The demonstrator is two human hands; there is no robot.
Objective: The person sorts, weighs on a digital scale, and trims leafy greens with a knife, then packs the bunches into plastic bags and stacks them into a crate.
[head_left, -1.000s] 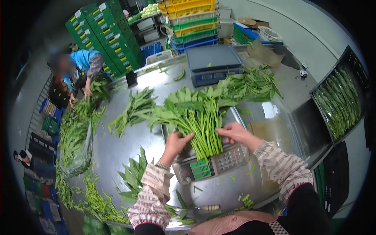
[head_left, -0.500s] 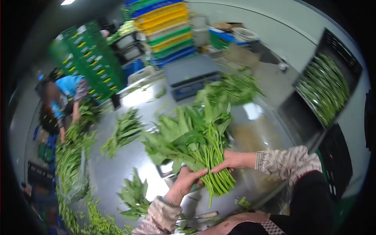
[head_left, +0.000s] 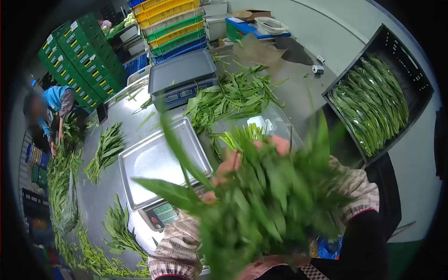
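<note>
A big bunch of water spinach (head_left: pixel 266 191) is held up close to me, its cut stems pointing away and its leaves toward my body. My left hand (head_left: pixel 228 168) is closed round the stems from the left. On the other side my right hand (head_left: pixel 280 144) grips the bunch, largely covered by blurred leaves. Just left of the bunch is a weighing scale (head_left: pixel 163 215) with a bare steel tray (head_left: pixel 165 161). Beyond the stems lie loose greens (head_left: pixel 233 95). Two smaller bunches, one far (head_left: pixel 105 149) and one near (head_left: pixel 121 226), rest on the steel table (head_left: pixel 93 200).
A grey scale (head_left: pixel 182 72) stands at the back before stacked crates (head_left: pixel 172 28). Right, a black crate (head_left: pixel 410 60) holds bagged greens (head_left: pixel 373 102). A co-worker in blue (head_left: pixel 58 100) handles a heap of greens (head_left: pixel 60 186) at left.
The bunch has been turned round, from leaves pointing away to stems pointing away, and raised nearer to me. The steel tray, covered before, now shows. My view has shifted right.
</note>
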